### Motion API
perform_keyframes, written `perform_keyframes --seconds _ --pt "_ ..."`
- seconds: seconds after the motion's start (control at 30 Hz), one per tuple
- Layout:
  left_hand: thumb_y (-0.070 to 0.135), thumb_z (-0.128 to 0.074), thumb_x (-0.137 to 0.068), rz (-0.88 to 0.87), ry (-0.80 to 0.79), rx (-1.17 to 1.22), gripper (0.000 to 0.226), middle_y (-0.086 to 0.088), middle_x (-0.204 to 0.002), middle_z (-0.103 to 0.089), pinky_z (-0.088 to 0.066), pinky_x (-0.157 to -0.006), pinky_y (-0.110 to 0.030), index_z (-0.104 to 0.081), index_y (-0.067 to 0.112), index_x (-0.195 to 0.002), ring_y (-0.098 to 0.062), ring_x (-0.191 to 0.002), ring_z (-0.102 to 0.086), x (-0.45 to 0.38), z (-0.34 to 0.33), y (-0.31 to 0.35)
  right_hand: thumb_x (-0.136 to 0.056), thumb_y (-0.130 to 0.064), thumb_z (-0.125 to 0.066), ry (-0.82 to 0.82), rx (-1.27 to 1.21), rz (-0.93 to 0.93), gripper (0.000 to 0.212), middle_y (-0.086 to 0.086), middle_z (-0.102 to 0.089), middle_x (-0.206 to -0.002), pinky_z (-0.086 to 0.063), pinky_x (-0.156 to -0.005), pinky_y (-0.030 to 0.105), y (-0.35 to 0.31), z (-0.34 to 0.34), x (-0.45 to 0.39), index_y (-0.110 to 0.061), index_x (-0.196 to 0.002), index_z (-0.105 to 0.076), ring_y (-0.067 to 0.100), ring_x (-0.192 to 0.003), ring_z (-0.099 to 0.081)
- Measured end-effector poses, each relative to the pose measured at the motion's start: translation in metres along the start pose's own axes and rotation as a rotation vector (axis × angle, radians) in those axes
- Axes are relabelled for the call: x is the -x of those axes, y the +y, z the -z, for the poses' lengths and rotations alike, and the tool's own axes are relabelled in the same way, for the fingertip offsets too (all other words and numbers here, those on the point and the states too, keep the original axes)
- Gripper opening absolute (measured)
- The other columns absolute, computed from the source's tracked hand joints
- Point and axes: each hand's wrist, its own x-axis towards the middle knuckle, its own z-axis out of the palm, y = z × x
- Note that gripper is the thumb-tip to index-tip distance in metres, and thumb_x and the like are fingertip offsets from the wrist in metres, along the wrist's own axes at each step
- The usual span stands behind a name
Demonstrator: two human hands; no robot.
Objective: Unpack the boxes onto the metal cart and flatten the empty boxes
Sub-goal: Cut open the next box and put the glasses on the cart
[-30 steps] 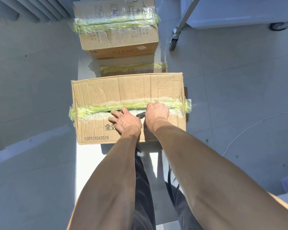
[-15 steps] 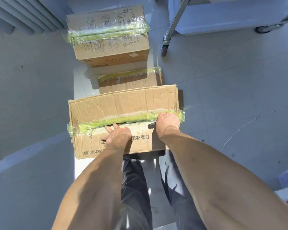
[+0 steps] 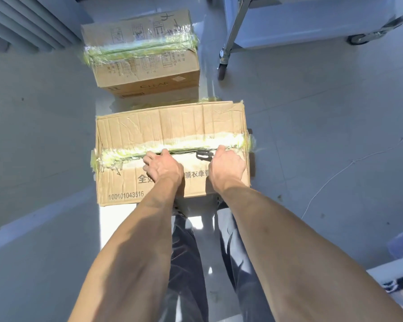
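Near cardboard box, front flap: printed number "100101043516" at lower left; large Chinese characters, "全" legible left of left hand, "薰衣草" legible between the hands, rest covered. Far cardboard box, front face: faint brand word "CLEAR"; small white sticker beside it, unreadable. Same box, top: handling pictograms, small Chinese print under tape, handwritten marks, none legible.

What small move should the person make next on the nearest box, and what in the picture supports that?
Probably lift the near flap: both the left hand and right hand have fingers at the seam of the nearest box, where the yellow-green tape looks slit. The black scissors lie on top.
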Motion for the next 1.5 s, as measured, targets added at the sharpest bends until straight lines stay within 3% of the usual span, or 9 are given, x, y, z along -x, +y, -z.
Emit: perform_keyframes --seconds 0.2,0.37,0.5,0.7,0.87,1.0,1.17,1.3,1.5 --pt "0.034 -0.041 -0.094 0.02 0.191 -0.002 0.035 -0.017 -0.113 -0.053 -0.033 -0.094 -0.043 -0.069 0.015 -0.101 -0.033 -0.109 -0.044 -0.002 0.016 -0.023 -0.091 -0.006 -0.043 0.135 -0.225 -0.057 0.024 0.007 -0.054 -0.077 -0.036 -0.064 0.033 0.0 -0.008 0.006 -0.007 -0.115 -0.049 0.027 -0.071 -0.053" --pt "0.033 -0.044 -0.092 0.042 0.114 0.0 0.036 -0.009 -0.088 -0.068 -0.031 -0.085 -0.04 -0.061 0.013 -0.067 -0.027 -0.088 -0.055 -0.005 0.028 -0.027 -0.092 -0.01 -0.045 0.157 -0.294 -0.106 0.019 0.012 -0.064 -0.084 -0.042 -0.066 0.035 -0.001 -0.009 0.019 -0.006 -0.11 -0.051 0.031 -0.081 -0.064" --pt "0.023 -0.054 -0.083 0.061 0.018 0.065 0.015 -0.003 -0.08 -0.068 -0.029 -0.095 -0.044 -0.065 0.017 -0.073 -0.024 -0.083 -0.061 0.006 0.031 -0.022 -0.097 -0.017 -0.051 0.131 -0.427 -0.325 0.023 0.013 -0.067 -0.098 -0.038 -0.069 0.031 -0.017 0.005 0.022 -0.004 -0.116 -0.054 0.028 -0.087 -0.063" --pt "0.022 -0.063 -0.083 0.099 -0.143 0.028 0.024 -0.011 -0.128 -0.05 -0.033 -0.101 -0.043 -0.067 0.021 -0.106 -0.028 -0.113 -0.053 0.008 0.054 -0.037 -0.093 -0.013 -0.049 0.163 -0.43 -0.338 0.017 0.008 -0.063 -0.085 -0.038 -0.064 0.029 -0.027 0.018 0.022 -0.007 -0.102 -0.062 0.022 -0.07 -0.05" --pt "0.001 -0.053 -0.084 -0.081 0.092 0.067 0.027 -0.003 -0.087 -0.062 -0.04 -0.066 -0.028 -0.062 0.013 -0.107 -0.022 -0.08 -0.056 0.013 0.045 -0.049 -0.095 -0.018 -0.046 0.21 -0.421 -0.345 0.022 0.0 -0.044 -0.066 -0.034 -0.063 0.028 -0.023 0.01 0.038 -0.006 -0.102 -0.063 0.019 -0.067 -0.046" --pt "0.01 -0.05 -0.089 -0.144 0.266 0.396 0.024 -0.009 -0.091 -0.066 -0.04 -0.07 -0.03 -0.066 0.014 -0.106 -0.031 -0.088 -0.061 0.029 0.036 -0.037 -0.096 -0.023 -0.041 0.267 -0.461 -0.342 0.025 0.001 -0.039 -0.062 -0.032 -0.065 0.031 -0.029 0.009 0.043 -0.007 -0.109 -0.056 0.025 -0.067 -0.046" --pt "0.045 -0.046 -0.094 0.093 -0.025 1.133 0.041 -0.006 -0.068 -0.068 -0.045 -0.058 -0.03 -0.063 0.014 -0.073 -0.023 -0.058 -0.059 0.037 0.043 -0.003 -0.094 -0.017 -0.042 0.279 -0.48 -0.196 0.016 0.002 -0.047 -0.064 -0.033 -0.064 0.032 -0.04 0.019 0.035 -0.01 -0.106 -0.049 0.027 -0.067 -0.05" --pt "0.012 -0.059 -0.089 0.175 -0.216 1.344 0.01 -0.005 -0.06 -0.06 -0.035 -0.04 -0.02 -0.066 0.01 -0.083 -0.012 -0.04 -0.046 0.031 0.051 0.004 -0.093 -0.016 -0.046 0.253 -0.537 -0.202 0.019 0.011 -0.059 -0.09 -0.043 -0.075 0.035 -0.042 0.015 0.028 -0.009 -0.107 -0.057 0.031 -0.092 -0.058" --pt "-0.009 -0.047 -0.078 0.219 -0.266 1.537 0.017 -0.013 -0.062 -0.062 -0.037 -0.036 -0.019 -0.055 0.005 -0.073 -0.015 -0.04 -0.053 0.037 0.047 -0.005 -0.09 -0.013 -0.054 0.282 -0.339 -0.244 0.017 0.007 -0.048 -0.113 -0.036 -0.094 0.037 -0.043 -0.003 0.026 -0.017 -0.095 -0.07 0.027 -0.108 -0.042"
